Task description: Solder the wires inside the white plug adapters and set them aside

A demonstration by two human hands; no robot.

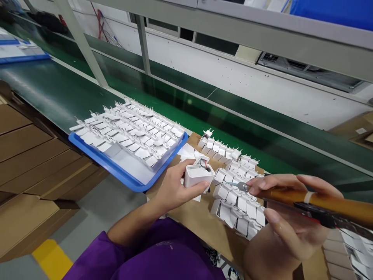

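My left hand grips a white plastic charger housing by its sides. The housing's top is open, and a red and a dark wire show inside, beside its raised plug cap. Across my right hand lies a long amber-barrelled tool with a thin grey nozzle. My thumb and fingers are around it, and its tip points left, a little apart from the held housing. Rows of similar white housings stand on the brown cardboard beneath that tip.
A blue tray on the left carries many white housings with plug pins up. Behind runs a green conveyor belt. Brown boxes stack at the far left, and a metal shelf beam crosses above. More white housings sit at lower right.
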